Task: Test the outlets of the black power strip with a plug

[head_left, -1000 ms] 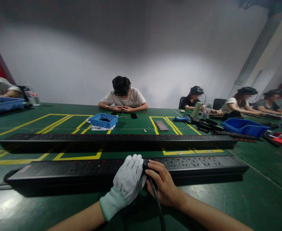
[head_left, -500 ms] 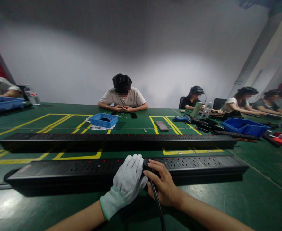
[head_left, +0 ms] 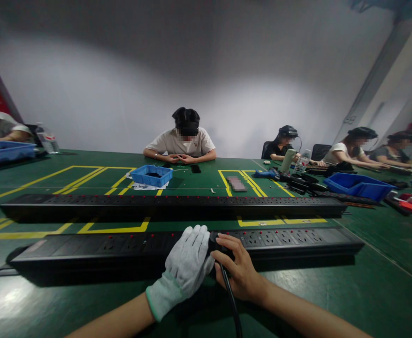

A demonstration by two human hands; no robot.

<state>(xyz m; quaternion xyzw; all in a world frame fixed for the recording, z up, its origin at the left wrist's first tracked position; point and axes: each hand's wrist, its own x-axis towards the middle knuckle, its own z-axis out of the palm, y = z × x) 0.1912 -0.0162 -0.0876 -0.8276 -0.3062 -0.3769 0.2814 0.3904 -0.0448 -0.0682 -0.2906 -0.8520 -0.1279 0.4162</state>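
Power strip (head_left: 146, 251), black plug (head_left: 213, 240) at its sockets (head_left: 269, 238)
Right hand (head_left: 239, 267) curls around the plug, best kept square; gloved left hand (head_left: 190, 258) lies flat, fingers straight, beside it.

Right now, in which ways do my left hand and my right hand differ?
The left hand wears a pale grey, green-edged glove; the right hand is bare. The left hand lies with straight fingers close together over the near power strip; the right hand holds a black plug, with its cable, between bent fingers. Both hands are side by side at this strip.
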